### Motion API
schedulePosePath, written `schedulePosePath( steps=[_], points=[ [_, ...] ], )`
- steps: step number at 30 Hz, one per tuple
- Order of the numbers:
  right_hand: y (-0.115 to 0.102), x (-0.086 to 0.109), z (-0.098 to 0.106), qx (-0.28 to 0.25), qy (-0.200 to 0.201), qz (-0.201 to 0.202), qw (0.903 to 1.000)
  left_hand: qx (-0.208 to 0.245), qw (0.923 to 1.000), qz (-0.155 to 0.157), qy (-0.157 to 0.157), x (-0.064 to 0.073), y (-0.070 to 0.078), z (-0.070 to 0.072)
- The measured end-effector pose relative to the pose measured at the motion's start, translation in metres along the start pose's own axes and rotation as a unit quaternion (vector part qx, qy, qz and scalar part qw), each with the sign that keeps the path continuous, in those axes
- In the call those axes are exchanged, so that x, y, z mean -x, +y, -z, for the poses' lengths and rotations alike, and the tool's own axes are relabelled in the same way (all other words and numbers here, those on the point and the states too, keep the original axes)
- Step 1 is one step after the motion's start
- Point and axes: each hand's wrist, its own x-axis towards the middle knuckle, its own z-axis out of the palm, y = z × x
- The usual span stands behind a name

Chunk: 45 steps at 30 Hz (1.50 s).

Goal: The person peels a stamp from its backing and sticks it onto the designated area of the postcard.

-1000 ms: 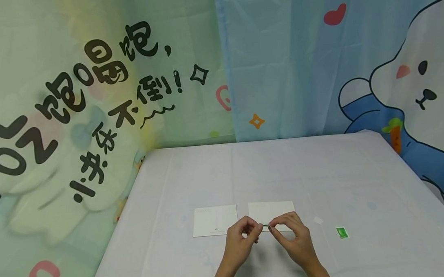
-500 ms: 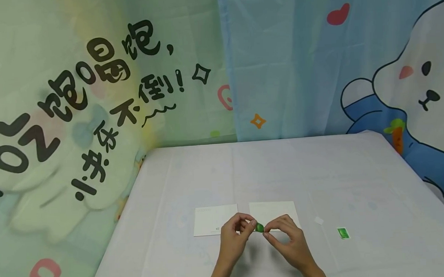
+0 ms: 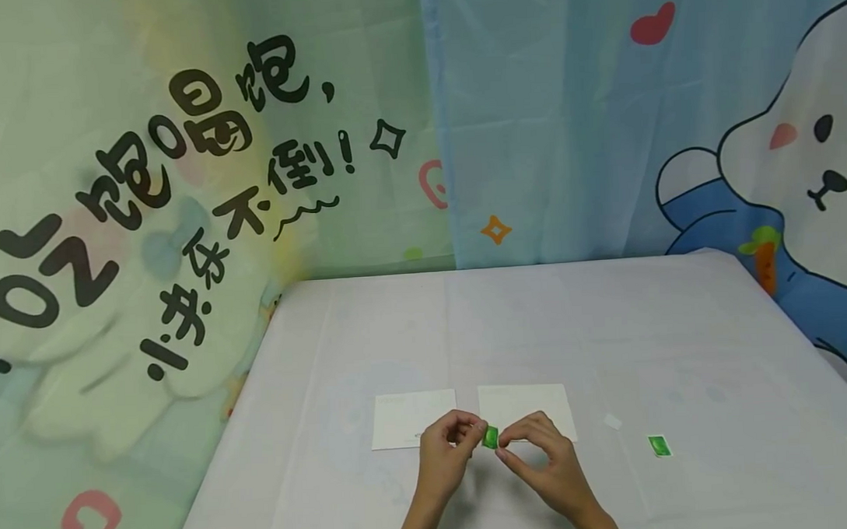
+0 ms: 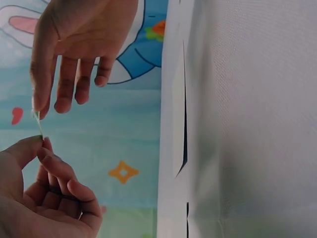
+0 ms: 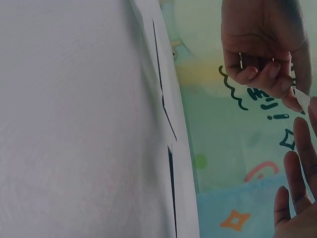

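In the head view, a small green stamp-like sticker [image 3: 491, 436] with a pale edge is held up between the two hands, above the table. My left hand [image 3: 444, 454] pinches its left edge between thumb and index finger. At the opposite edge, the thumb and index finger of my right hand [image 3: 548, 456] pinch it. Seen edge-on in the left wrist view, the thin sticker [image 4: 39, 126] spans both sets of fingertips. The right wrist view shows its whitish back [image 5: 302, 101]. Behind the hands lie a left white card [image 3: 409, 419] and a right white card [image 3: 526, 405], each partly covered.
A second green sticker [image 3: 659, 445] lies flat on the white-covered table [image 3: 579, 321], right of the hands. Between it and the right card is a small whitish scrap [image 3: 613, 420]. Printed cloth curtains [image 3: 502, 121] hang behind and left of the table.
The sticker has turned from edge-on to face the head camera, showing its green side. Both hands have shifted slightly left, still holding it. The head view has drifted a little.
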Motion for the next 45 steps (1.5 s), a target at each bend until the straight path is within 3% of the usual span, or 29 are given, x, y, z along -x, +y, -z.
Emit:
schedulePosePath(
  steps=[9, 14, 16, 21, 25, 29, 33, 36, 40, 45],
  points=[
    [-0.011, -0.013, -0.006, -0.01, 0.0, -0.012, 0.9999, 0.005, 0.9996, 0.018, 0.02, -0.003, -0.001, 0.004],
    [-0.023, -0.025, -0.013, 0.016, 0.009, -0.056, 0.9982, -0.001, 0.9991, 0.01, 0.041, -0.01, -0.001, 0.01],
    [-0.02, -0.028, -0.019, 0.038, 0.021, -0.086, 0.9953, -0.005, 0.9988, 0.005, 0.049, -0.017, -0.008, 0.012],
    [-0.002, -0.032, -0.034, 0.057, 0.048, -0.176, 0.9815, -0.025, 0.9971, -0.018, 0.069, -0.039, -0.033, 0.018],
    [0.006, -0.037, -0.045, 0.05, 0.061, -0.226, 0.971, -0.053, 0.9946, -0.038, 0.081, -0.054, -0.044, 0.024],
    [0.013, -0.041, -0.056, 0.075, 0.081, -0.238, 0.9651, -0.095, 0.9892, -0.052, 0.098, -0.064, -0.053, 0.029],
    [0.019, -0.045, -0.067, 0.14, 0.087, -0.224, 0.9607, -0.133, 0.983, -0.066, 0.108, -0.069, -0.062, 0.032],
    [0.023, -0.046, -0.075, 0.188, 0.079, -0.232, 0.9511, -0.161, 0.9777, -0.07, 0.115, -0.071, -0.07, 0.033],
    [0.033, -0.045, -0.086, 0.231, 0.061, -0.269, 0.9329, -0.193, 0.9716, -0.058, 0.124, -0.074, -0.082, 0.035],
    [0.043, -0.042, -0.095, 0.256, 0.049, -0.282, 0.9235, -0.218, 0.9678, -0.027, 0.124, -0.076, -0.093, 0.036]
  ],
)
